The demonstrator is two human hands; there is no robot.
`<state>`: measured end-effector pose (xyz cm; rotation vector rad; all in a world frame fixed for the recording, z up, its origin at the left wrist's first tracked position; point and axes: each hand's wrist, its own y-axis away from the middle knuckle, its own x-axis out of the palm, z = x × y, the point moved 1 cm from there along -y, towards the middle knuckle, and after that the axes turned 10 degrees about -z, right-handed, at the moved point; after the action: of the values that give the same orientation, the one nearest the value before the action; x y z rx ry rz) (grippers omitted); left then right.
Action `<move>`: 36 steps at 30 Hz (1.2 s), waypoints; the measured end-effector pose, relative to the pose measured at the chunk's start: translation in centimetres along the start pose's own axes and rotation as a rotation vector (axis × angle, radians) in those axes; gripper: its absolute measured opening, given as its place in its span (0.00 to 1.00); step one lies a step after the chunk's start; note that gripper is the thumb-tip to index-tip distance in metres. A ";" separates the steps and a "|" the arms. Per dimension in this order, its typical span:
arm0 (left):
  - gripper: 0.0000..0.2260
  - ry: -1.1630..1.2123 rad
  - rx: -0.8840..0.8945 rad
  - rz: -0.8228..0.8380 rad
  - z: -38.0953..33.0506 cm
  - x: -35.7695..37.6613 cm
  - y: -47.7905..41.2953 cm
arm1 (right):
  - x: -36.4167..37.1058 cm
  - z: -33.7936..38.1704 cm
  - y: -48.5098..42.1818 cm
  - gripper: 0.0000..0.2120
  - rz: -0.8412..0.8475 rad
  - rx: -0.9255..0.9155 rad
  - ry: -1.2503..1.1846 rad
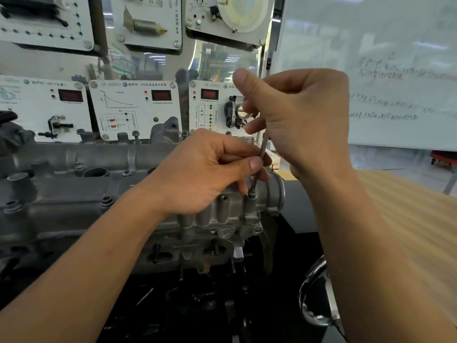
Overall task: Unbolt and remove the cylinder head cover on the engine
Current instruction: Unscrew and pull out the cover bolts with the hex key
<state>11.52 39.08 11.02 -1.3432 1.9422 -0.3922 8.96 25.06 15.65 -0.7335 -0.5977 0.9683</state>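
One view only, from my head, wide lens, facing forward and down. Very near: my left hand [205, 169] and right hand [301, 115] fill middle, both gripping thin tool [263, 145]; forearms run in from bottom edge. engine [61, 194] under hands, left and centre; panels [133, 107] behind; whiteboard [395, 70] upper right.

Matt cast-metal engine [74, 194], dull steel tool shaft [262, 149], pale wood-grain table [408, 206], glossy whiteboard [371, 45]

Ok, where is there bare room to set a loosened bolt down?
Bare: the wooden tabletop right of the right hand, below the whiteboard; the black strip between it and the engine. Crowded: the cover at its right end, where the left hand too holds the tool.
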 end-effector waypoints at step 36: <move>0.03 -0.148 0.026 -0.176 -0.3 0.6 0.2 | -0.7 -1.9 0.0 0.29 -0.065 0.055 -0.244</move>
<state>11.03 38.54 10.89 -1.4883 1.6995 -0.3890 10.01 23.87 14.36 -0.5473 -0.8003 1.0175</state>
